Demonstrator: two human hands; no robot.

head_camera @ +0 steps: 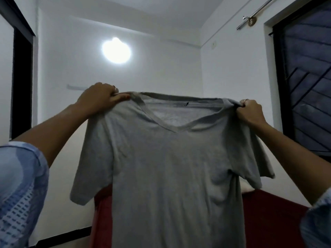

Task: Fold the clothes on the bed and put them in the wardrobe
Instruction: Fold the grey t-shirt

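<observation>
A grey V-neck T-shirt (170,167) hangs spread out in front of me, held up at chest height by its two shoulders. My left hand (100,99) grips the left shoulder seam with curled fingers. My right hand (250,113) pinches the right shoulder in the same way. Both short sleeves hang loose at the sides. The shirt's lower part runs out of the frame at the bottom. Behind it lies the bed with a dark red cover (272,212), mostly hidden by the shirt.
A white wall with a bright round lamp (116,51) faces me. A dark window with a grille (308,86) is on the right, a dark doorway (21,83) on the left. A white pillow edge (247,187) shows beside the shirt.
</observation>
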